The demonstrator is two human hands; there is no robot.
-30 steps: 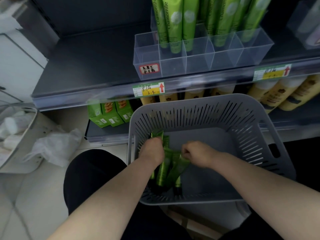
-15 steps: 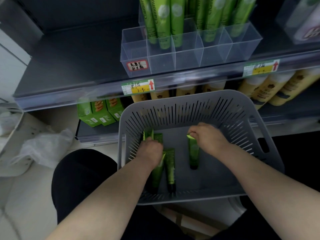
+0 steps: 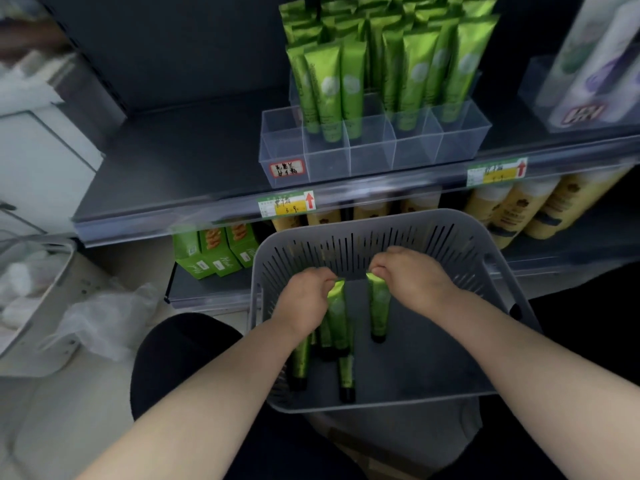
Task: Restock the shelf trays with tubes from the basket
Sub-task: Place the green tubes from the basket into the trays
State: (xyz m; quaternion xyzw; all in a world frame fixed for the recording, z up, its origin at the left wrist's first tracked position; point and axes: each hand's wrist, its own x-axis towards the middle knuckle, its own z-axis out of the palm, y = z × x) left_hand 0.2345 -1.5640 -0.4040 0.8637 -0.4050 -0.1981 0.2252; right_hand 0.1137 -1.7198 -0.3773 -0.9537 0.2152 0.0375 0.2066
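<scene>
Basket point(image 3: 450, 244), grey and slotted, fills the lower centre of the frame. Inside it, our left hand point(image 3: 304, 299) pinches the top of one green tube point(image 3: 337, 317), and our right hand point(image 3: 412, 275) pinches a second tube point(image 3: 379, 306). A loose tube point(image 3: 346, 379) lies just below them. The clear shelf tray point(image 3: 374, 150) stands at upper centre.

Head view, close, down into basket point(image 3: 433, 237)

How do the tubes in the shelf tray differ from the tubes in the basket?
The tray tubes stand upright, packed in rows; the basket tubes are few, loose, mostly lying down. No hand touches the tray tubes; the left hand and right hand each hold basket tubes. Both sets are green.
</scene>
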